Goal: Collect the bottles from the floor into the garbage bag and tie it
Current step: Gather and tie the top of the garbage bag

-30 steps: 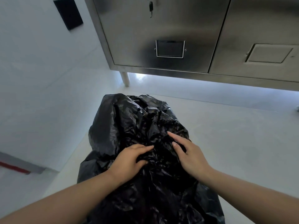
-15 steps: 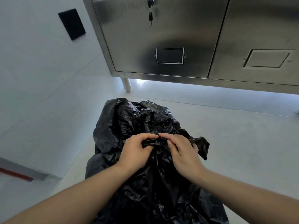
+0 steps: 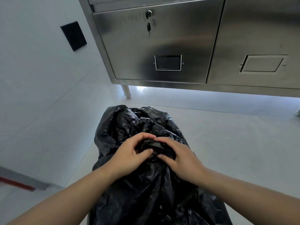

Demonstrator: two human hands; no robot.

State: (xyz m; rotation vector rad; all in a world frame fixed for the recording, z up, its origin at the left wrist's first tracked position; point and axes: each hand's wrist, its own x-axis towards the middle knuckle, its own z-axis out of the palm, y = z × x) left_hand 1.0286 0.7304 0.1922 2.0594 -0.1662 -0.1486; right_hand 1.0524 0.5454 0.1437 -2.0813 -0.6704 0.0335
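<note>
The crinkled, glossy black plastic garbage bag sits bulging on the pale grey floor before a stainless-steel cabinet. The left hand and right hand each have a closed grip on its bunched top.

Both bare forearms reach in from the near edge, converging. The left hand and right hand meet fingertip to fingertip, fingers curled round a fold of the garbage bag.
</note>
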